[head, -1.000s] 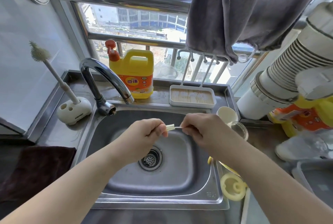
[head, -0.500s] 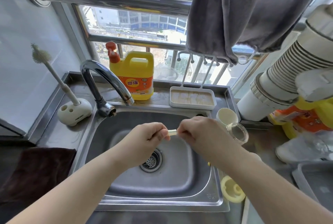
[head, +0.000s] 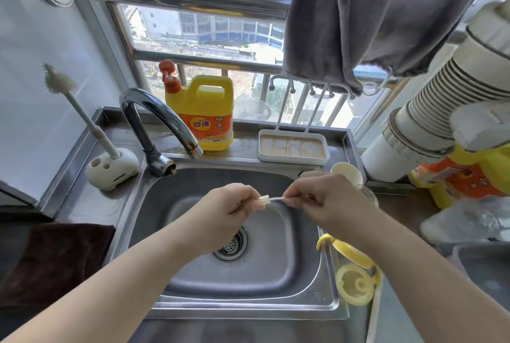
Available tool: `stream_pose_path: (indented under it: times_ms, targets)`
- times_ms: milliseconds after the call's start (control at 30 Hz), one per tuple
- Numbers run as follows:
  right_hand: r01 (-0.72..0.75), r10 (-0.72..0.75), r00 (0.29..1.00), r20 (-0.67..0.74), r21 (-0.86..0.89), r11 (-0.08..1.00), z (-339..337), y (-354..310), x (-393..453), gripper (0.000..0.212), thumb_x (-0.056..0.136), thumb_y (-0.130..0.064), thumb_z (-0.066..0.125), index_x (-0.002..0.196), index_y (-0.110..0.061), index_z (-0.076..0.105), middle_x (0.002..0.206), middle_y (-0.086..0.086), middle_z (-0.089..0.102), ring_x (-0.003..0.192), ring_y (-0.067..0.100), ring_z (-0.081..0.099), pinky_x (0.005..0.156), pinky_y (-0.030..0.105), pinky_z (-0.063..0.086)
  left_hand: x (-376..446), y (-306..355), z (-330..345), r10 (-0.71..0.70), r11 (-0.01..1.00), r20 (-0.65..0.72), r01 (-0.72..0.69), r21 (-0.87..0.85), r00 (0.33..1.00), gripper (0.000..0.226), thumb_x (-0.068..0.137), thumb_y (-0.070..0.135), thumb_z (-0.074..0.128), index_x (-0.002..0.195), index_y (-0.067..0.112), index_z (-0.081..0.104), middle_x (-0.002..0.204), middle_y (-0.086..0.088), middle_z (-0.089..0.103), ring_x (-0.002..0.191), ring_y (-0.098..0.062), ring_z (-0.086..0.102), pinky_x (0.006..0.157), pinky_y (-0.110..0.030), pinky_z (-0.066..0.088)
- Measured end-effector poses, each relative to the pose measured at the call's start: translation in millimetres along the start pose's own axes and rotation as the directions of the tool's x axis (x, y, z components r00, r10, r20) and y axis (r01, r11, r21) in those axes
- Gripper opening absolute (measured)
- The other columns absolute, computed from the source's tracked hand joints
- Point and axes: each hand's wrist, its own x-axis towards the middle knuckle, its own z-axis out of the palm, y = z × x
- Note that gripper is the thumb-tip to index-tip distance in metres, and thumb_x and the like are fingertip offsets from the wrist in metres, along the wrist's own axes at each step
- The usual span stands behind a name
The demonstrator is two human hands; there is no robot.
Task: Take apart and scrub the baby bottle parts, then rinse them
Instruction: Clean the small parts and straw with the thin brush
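Both hands are hovering over the basin of the stainless steel sink (head: 278, 295), above and a little behind the round perforated drain strainer (head: 231, 244). The left hand (head: 229, 211) is curling its fingers around one end of a small pale-yellow ribbed straw piece (head: 264, 201), with only a short stub of it showing past the thumb. The right hand (head: 321, 199) is pinching the other end, where a thin translucent straw tube (head: 277, 198) is running out of the ribbed piece and into the fingertips (the far end of the tube is hidden inside the grip). The two hands are sitting close together, with just that short span of straw between them.

On the counter just right of the sink, a yellow plastic bottle collar with curved handles (head: 354, 282) is lying flat, partly covered by the right forearm. Behind the right hand, a cream-coloured round cap (head: 346, 173) is peeking out near the sink's back corner.

At the back left, the curved chrome faucet (head: 154, 124) is arching over the basin, with no water visible. A white long-handled bottle brush (head: 82, 113) is leaning in its white oval stand (head: 111, 167). A yellow detergent jug with an orange pump (head: 200, 113) is standing on the ledge beside a white rectangular drying tray (head: 294, 146). A grey cloth (head: 372, 17) is hanging overhead from the rail.
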Motion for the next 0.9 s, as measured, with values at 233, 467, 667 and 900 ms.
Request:
stream_pose_path:
  times_ms: [233,467,667,900]
  targets:
    - [-0.069,0.068,0.997,0.042,0.015,0.998,-1.9,5.9,1.2,0.015,0.087,-0.027,0.064,0.074,-0.035,0.066,0.061,-0.017,0.060,0.057,-0.003,0.051,0.061,0.023,0.042,-1.5,0.0,2.1,-0.036,0.998,-0.109,0.031,-0.052,0.993,0.021,0.086,0.018,0.067,0.070,0.030,0.062,0.054,0.017,0.055,0.052,-0.002,0.048,0.054,-0.011,0.037]
    - [-0.105,0.104,0.994,0.017,0.082,0.991,2.2,8.6,1.3,0.018,0.091,-0.026,0.058,0.075,-0.032,0.063,0.061,-0.007,0.061,0.053,0.001,0.049,0.054,0.018,0.033,-1.6,-4.3,7.4,-0.015,0.999,-0.084,0.010,-0.051,0.996,0.012,0.086,0.013,0.066,0.075,0.017,0.069,0.066,-0.001,0.065,0.060,-0.012,0.054,0.060,-0.019,0.042]
    - [-0.147,0.155,0.987,-0.046,0.138,0.979,-2.0,14.8,-4.3,0.016,0.091,-0.024,0.057,0.077,-0.023,0.065,0.055,-0.009,0.055,0.051,0.000,0.047,0.052,0.014,0.032,1.2,0.9,9.5,-0.006,0.998,-0.066,0.002,-0.059,0.998,0.014,0.088,0.015,0.063,0.076,0.019,0.070,0.066,-0.002,0.065,0.055,-0.006,0.046,0.056,-0.017,0.037]
    - [-0.175,0.196,0.978,-0.067,0.240,0.955,2.1,24.5,-22.2,0.020,0.092,-0.021,0.056,0.075,-0.024,0.065,0.056,-0.009,0.056,0.052,0.001,0.047,0.055,0.013,0.036,8.1,7.9,23.7,-0.018,0.999,-0.003,0.018,-0.041,1.000,0.018,0.089,0.016,0.061,0.073,0.023,0.066,0.064,-0.001,0.063,0.053,-0.005,0.043,0.054,-0.015,0.036]
